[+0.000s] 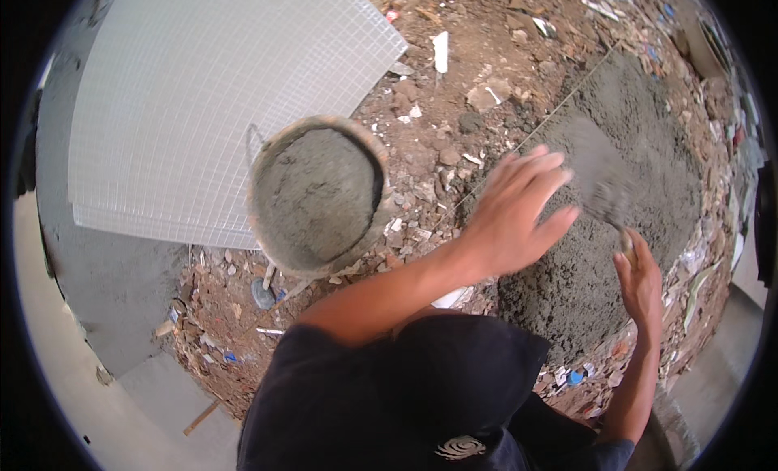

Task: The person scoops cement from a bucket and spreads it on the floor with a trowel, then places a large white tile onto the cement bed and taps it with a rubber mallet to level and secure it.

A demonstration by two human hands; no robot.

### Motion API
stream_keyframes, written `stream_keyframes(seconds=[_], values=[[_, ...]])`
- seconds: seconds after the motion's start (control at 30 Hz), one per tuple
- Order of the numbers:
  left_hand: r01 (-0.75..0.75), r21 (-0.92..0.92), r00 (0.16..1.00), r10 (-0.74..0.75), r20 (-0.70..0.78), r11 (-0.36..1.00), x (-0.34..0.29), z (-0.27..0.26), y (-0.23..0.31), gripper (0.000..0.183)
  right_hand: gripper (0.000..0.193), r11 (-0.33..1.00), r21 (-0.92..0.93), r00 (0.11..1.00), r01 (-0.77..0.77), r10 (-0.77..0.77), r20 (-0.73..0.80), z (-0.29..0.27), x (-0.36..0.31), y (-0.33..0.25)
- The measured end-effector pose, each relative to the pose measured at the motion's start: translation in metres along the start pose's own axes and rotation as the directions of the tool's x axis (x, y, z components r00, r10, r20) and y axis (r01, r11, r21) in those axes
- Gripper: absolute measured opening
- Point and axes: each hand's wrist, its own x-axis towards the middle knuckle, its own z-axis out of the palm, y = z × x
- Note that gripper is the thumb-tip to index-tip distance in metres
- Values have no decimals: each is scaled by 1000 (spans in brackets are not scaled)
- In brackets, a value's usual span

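A: ok, what's the right hand point(640, 280) doing? Right side of the frame, yeah?

B: Yep, fingers wrapped around the handle of a trowel point(626, 242). The blade's pointing up toward the upper right, over a big dark grey patch of wet mortar point(559, 297). It's pretty smeared with motion blur, so I can't tell how hard it's pressing in, or if it is at all.

A: And the left hand point(519, 216)?

B: Right of center, palm open, fingers loosely spread, nothing in it that I can see. It's over the left edge of the mortar. Fingers are a bit blurry too.

A: What else is lying around?

B: A bucket point(258, 216) just left of center, loaded with grey mix point(320, 187). A pale sheet with a grid pattern point(194, 98) takes up the upper left, reaching right to the bucket. A thin string point(559, 106) slants along the mortar's upper left side. The ground point(486, 53) is brown dirt and rubble, with a white scrap point(440, 52) at top center.
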Motion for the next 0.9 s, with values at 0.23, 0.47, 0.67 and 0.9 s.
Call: stream_keyframes(seconds=[0.23, 0.47, 0.67, 0.9], values=[[421, 757, 907, -252, -338, 500, -162, -190, 21, 60, 30, 795, -55, 777, 604, -572, 262, 24, 35, -188], [733, 417, 645, -358, -675, 537, -253, -164, -67, 81, 11, 422, -359, 548, 833, -720, 425, 96, 73, -292], [668, 464, 657, -166, -736, 582, -258, -150, -94, 89, 31, 316, -191, 360, 929, -658, 662, 157, 49, -323], [745, 350, 584, -301, -754, 568, -265, -146, -97, 95, 30, 646, 162, 363, 746, -598, 715, 152, 73, -321]])
